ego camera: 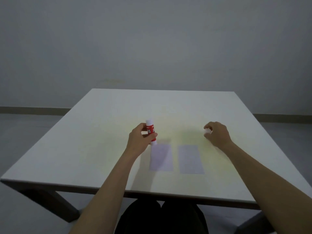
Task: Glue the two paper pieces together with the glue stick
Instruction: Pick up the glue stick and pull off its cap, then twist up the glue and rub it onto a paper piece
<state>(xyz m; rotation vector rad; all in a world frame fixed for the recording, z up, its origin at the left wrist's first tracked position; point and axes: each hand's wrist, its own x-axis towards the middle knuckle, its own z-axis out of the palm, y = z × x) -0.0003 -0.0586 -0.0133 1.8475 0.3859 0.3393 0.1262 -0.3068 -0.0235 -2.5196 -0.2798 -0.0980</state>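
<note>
Left hand (140,139) grips the glue stick (151,131); right hand (217,134) pinches its cap (207,131). Glue could drag the unpinned left paper (161,157) sideways.

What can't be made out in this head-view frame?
- Glue stick: label blurred and partly covered by the left hand; unclear which end is open.
- Small white object, possibly the cap, mostly hidden by the right hand.
- Paper pieces: too faint to show any glue.

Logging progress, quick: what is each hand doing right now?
Left hand: closed around the glue stick.
Right hand: closed on a small white cap.
</note>
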